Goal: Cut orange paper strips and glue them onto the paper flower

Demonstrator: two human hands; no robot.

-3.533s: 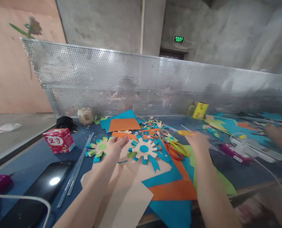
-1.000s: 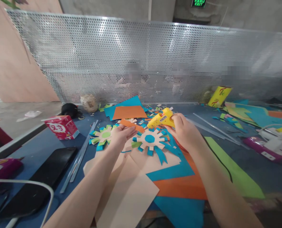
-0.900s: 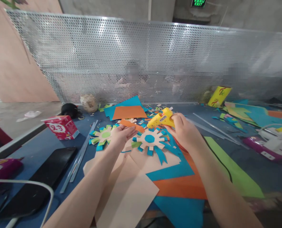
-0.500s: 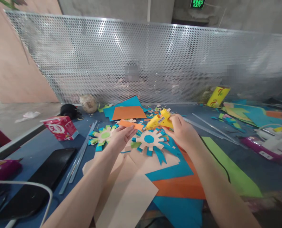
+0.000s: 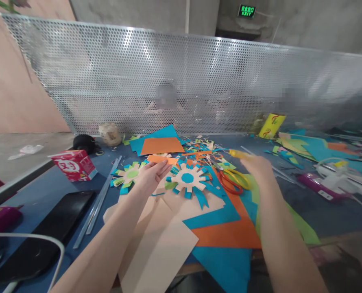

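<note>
My left hand point(image 5: 153, 174) pinches a small orange paper strip point(image 5: 159, 159) above the sheets. My right hand point(image 5: 258, 167), smeared by motion, is closed around a yellow glue gun point(image 5: 238, 154) on the right. Two layered paper flowers lie near my left hand: one with a blue centre point(image 5: 187, 178), another with a green centre point(image 5: 132, 174). Scissors with orange and yellow handles point(image 5: 231, 181) rest on the paper between the blue-centred flower and my right hand. Cream sheets point(image 5: 156, 248) and an orange sheet point(image 5: 226, 236) lie under and in front of the flowers.
A perforated metal screen point(image 5: 107, 73) closes off the back of the blue table point(image 5: 49, 195). A red box point(image 5: 74, 165), a black phone point(image 5: 43, 232) and clear glue sticks point(image 5: 98, 203) are at left. Paper scraps point(image 5: 203, 144) and a yellow packet point(image 5: 271, 126) are at the back.
My right hand has carried the glue gun rightward, away from the orange strip, uncovering the scissors. My left hand still holds the strip in nearly the same place.
</note>
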